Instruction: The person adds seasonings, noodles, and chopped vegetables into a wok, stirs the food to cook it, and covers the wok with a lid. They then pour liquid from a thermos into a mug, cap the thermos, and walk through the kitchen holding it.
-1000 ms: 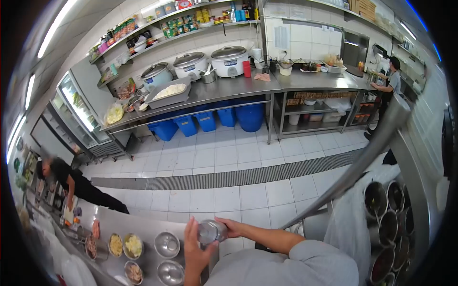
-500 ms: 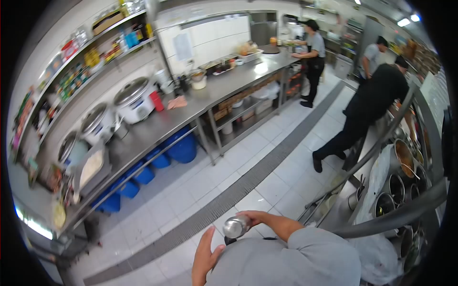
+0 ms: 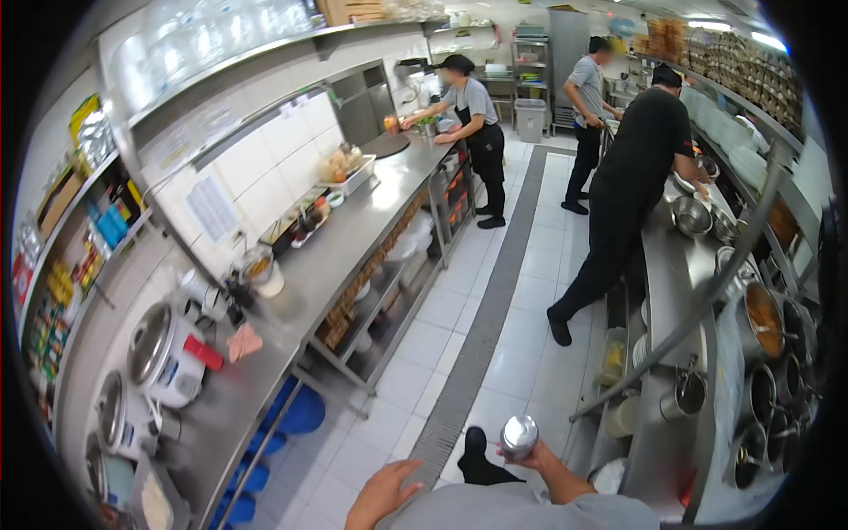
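A round, shiny metal container [image 3: 519,434] is held in my right hand [image 3: 533,455] low in front of my body, above the tiled floor. The fingers wrap around its far and lower side, and its top faces the camera. To the left of it, my left hand [image 3: 386,492] is apart from the container, fingers spread, with nothing in it. One dark shoe [image 3: 475,442] shows between the two hands.
A steel counter [image 3: 309,305] with rice cookers [image 3: 168,353] runs along the left. One person [image 3: 477,124] works at its far end. Another in black [image 3: 640,168] leans over the right counter, near a third person [image 3: 587,97]. Pots [image 3: 761,322] and a metal rail [image 3: 707,300] stand at right.
The view has swung right, from the rice cookers and bins to the aisle. My left hand has come away from the container, which stays in my right hand.
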The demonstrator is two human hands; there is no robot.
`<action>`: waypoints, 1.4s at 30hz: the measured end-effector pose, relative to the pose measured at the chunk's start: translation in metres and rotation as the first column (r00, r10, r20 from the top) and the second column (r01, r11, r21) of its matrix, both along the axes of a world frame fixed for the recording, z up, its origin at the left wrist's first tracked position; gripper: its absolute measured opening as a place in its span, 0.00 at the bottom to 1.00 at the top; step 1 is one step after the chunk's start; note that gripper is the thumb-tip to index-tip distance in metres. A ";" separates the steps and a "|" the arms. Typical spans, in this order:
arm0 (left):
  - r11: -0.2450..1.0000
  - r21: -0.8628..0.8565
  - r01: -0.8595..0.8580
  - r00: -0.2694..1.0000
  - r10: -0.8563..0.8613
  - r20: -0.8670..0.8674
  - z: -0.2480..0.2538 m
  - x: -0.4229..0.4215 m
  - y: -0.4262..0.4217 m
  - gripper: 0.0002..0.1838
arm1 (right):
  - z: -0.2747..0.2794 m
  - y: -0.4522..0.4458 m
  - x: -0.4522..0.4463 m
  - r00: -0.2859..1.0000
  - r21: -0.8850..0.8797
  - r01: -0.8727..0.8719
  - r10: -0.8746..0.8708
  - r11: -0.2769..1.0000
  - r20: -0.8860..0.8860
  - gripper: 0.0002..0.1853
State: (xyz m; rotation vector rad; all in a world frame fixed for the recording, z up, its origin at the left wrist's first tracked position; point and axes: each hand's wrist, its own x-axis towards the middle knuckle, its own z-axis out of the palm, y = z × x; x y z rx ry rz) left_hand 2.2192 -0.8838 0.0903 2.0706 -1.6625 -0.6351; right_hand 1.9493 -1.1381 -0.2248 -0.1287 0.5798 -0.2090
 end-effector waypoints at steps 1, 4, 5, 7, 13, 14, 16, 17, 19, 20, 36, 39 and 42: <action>1.000 0.010 0.010 1.000 -0.010 -0.026 0.006 0.011 -0.032 0.25 | -0.006 -0.014 0.009 1.000 0.007 0.021 -0.021 1.000 0.015 0.30; 0.999 0.034 0.040 0.998 -0.039 -0.047 0.028 0.044 -0.118 0.24 | 0.010 -0.064 0.047 0.998 0.046 0.064 -0.066 0.997 0.025 0.27; 0.999 0.020 0.051 0.997 -0.050 -0.051 0.034 0.057 -0.147 0.21 | 0.000 -0.091 0.065 0.994 0.024 0.042 -0.044 0.999 0.100 0.25; 0.997 0.018 0.076 0.995 -0.075 -0.059 0.033 0.085 -0.190 0.19 | -0.006 -0.143 0.106 0.973 0.020 -0.005 0.001 1.000 0.229 0.21; 0.989 -0.084 0.118 0.992 -0.121 -0.033 0.027 0.161 -0.326 0.11 | 0.021 -0.288 0.224 0.962 0.030 0.136 -0.139 0.990 0.236 0.23; 0.988 -0.083 0.128 0.990 -0.132 -0.041 0.026 0.173 -0.350 0.11 | 0.009 -0.309 0.239 0.966 0.041 0.173 -0.178 0.984 0.189 0.23; 0.980 -0.135 0.147 0.984 -0.159 -0.082 0.017 0.205 -0.397 0.09 | 0.029 -0.348 0.259 0.968 0.007 0.204 -0.203 0.979 0.150 0.23; 0.980 -0.127 0.152 0.982 -0.164 -0.090 0.010 0.224 -0.422 0.09 | 0.040 -0.370 0.270 0.969 -0.027 0.223 -0.219 0.974 0.116 0.23; 0.976 -0.206 0.065 0.992 -0.086 -0.094 -0.009 0.270 -0.472 0.10 | 0.035 -0.411 0.293 0.959 -0.031 0.282 -0.280 0.959 0.050 0.23; 0.978 -0.196 0.071 0.990 -0.092 -0.103 -0.019 0.297 -0.496 0.10 | 0.033 -0.432 0.306 0.942 -0.044 0.336 -0.337 0.941 -0.005 0.23; 0.961 -0.195 0.194 0.915 -0.106 0.389 -0.144 0.614 -1.012 0.42 | 0.093 -0.710 0.436 0.915 -0.232 0.403 -0.388 0.885 0.109 0.26; 0.978 -0.172 0.116 0.930 -0.046 0.364 -0.169 0.637 -1.088 0.46 | 0.084 -0.757 0.448 0.880 -0.225 0.469 -0.474 0.854 0.034 0.25; 0.989 -0.088 -0.115 0.892 0.142 0.430 -0.190 0.646 -1.132 0.48 | 0.061 -0.802 0.448 0.811 -0.204 0.584 -0.575 0.786 0.107 0.24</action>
